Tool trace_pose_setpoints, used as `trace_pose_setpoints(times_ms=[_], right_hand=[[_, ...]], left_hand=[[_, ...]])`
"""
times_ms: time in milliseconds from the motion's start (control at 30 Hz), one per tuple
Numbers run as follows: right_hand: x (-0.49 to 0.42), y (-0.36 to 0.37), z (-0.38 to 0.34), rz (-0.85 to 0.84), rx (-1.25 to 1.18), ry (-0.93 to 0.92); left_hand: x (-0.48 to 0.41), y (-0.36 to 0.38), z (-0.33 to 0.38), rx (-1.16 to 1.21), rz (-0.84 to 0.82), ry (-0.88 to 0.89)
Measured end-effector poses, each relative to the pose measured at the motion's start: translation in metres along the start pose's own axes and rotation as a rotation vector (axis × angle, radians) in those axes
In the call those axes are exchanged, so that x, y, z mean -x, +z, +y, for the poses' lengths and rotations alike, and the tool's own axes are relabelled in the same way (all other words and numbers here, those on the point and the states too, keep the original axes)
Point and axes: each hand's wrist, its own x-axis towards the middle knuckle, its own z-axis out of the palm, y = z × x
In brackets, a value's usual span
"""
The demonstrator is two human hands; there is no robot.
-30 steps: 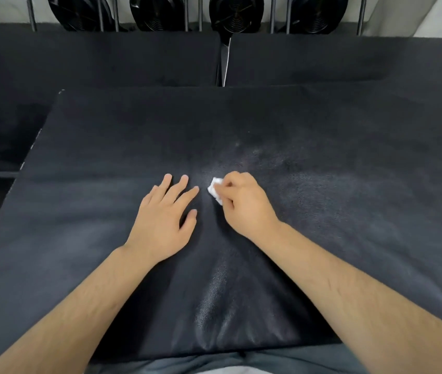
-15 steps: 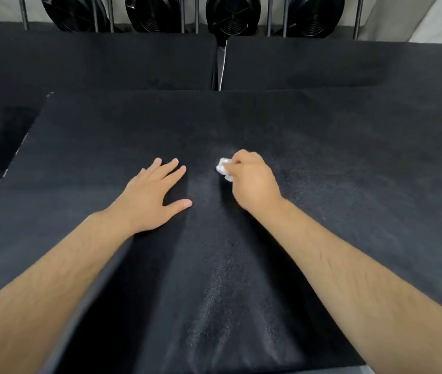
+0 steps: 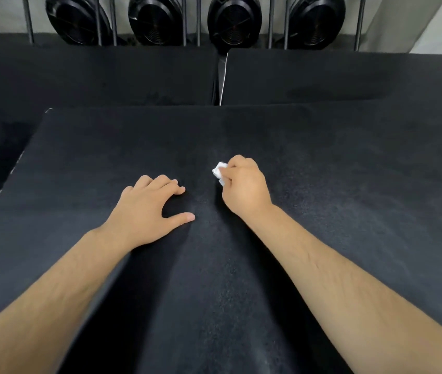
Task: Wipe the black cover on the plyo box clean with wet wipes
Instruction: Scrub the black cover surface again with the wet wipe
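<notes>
The black cover [image 3: 349, 171] of the plyo box fills most of the head view, textured and matte. My right hand [image 3: 242, 186] grips a small crumpled white wet wipe [image 3: 218, 171] and holds it down on the cover near the middle. Only a bit of the wipe shows past my fingers. My left hand [image 3: 147, 209] rests on the cover just left of it, fingers bent at the knuckles with the tips and thumb touching the surface, holding nothing.
Two more black padded boxes [image 3: 93, 76] [image 3: 336, 76] sit behind, split by a narrow gap [image 3: 221, 82]. A metal rack with several black weight plates [image 3: 234, 20] stands at the back. The cover's left edge [image 3: 20, 163] drops to a lower level.
My right hand with the wipe has slid away from me across the cover. The fingers of my left hand have gone from flat to bent, still resting on the cover.
</notes>
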Motion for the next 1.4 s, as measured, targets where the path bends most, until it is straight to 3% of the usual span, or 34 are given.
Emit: trace_pose_setpoints(times_ms=[100, 300, 467, 533, 633, 733, 800, 1000, 1167, 1400], right_hand=[[0.021, -0.007, -0.022, -0.083, -0.043, -0.193], [-0.038, -0.008, 0.009, -0.013, -0.005, 0.001], [-0.011, -0.002, -0.019, -0.138, -0.091, -0.222], [-0.039, -0.001, 0.001, -0.111, -0.079, -0.137], [-0.068, 0.003, 0.015, -0.057, -0.124, 0.015], [-0.054, 0.015, -0.005, -0.097, -0.102, -0.104], [-0.050, 0.015, -0.006, -0.137, -0.182, -0.166], [-0.125, 0.019, 0.007, -0.118, -0.216, 0.068], [-0.102, 0.015, -0.008, -0.177, -0.214, -0.047], [-0.212, 0.026, 0.010, -0.125, -0.117, 0.173]], left_hand=[[-0.003, -0.003, -0.002, -0.003, 0.002, 0.001], [-0.011, -0.007, -0.002, -0.168, -0.113, -0.024], [-0.027, -0.007, -0.013, -0.014, -0.025, -0.032], [-0.042, -0.007, -0.016, 0.001, -0.023, -0.003], [-0.059, -0.005, -0.019, 0.006, -0.203, -0.006], [-0.063, -0.002, -0.023, 0.044, -0.297, -0.020], [-0.064, 0.001, -0.023, 0.040, -0.295, -0.016], [-0.065, 0.003, -0.025, 0.063, -0.272, -0.005], [-0.064, 0.005, -0.025, 0.074, -0.266, -0.002], [-0.067, 0.003, -0.025, 0.083, -0.279, 0.009]])
